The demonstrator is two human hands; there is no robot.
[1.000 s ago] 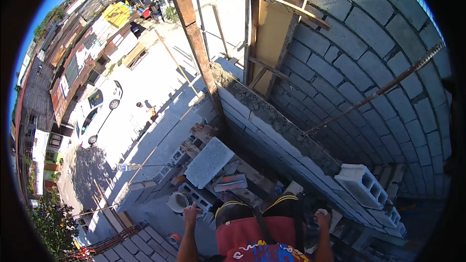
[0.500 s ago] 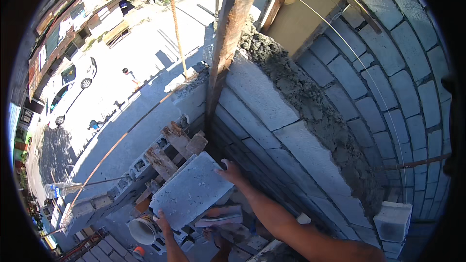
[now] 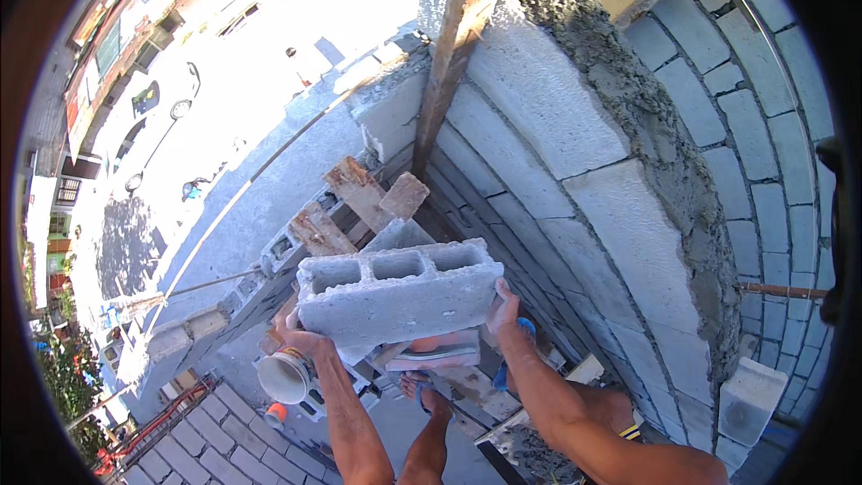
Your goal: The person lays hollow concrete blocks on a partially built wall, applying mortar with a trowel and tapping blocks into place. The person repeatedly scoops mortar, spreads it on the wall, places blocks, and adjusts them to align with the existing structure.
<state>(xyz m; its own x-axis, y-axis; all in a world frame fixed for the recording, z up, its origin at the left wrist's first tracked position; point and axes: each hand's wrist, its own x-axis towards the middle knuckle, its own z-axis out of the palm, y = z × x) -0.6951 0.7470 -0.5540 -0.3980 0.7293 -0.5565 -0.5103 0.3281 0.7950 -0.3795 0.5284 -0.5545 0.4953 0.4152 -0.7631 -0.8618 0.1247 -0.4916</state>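
- The person's right hand (image 3: pixel 505 307) is at the right end of the light grey, hollow concrete block (image 3: pixel 404 304); its fingers are clamped on that end, the thumb side toward the body.
- The left hand (image 3: pixel 294 334) has its fingers clamped on the block's left end, so the block hangs between both hands, three square openings showing along its upper side and one long rough face turned toward the person.
- To the right of the block runs a pale grey concrete-block wall (image 3: pixel 620 224), its top covered by a lumpy dark grey mortar bed (image 3: pixel 664 144).
- Just below the block's middle lies a pinkish, grey-edged flat piece (image 3: pixel 437 350), its material hard to tell.
- Below the block's left end stands a round, whitish, open bucket (image 3: pixel 284 379); lower still is a small orange and white container (image 3: pixel 276 413).
- Below the block, a foot in a blue sandal (image 3: pixel 418 386) shows.
- Beyond the block are rough brown wooden pieces (image 3: pixel 356 190) and, farther up, a tall brown wooden post (image 3: pixel 449 63).
- Far beyond the block's left end, a white car (image 3: pixel 162 117) stands on a sunlit street.
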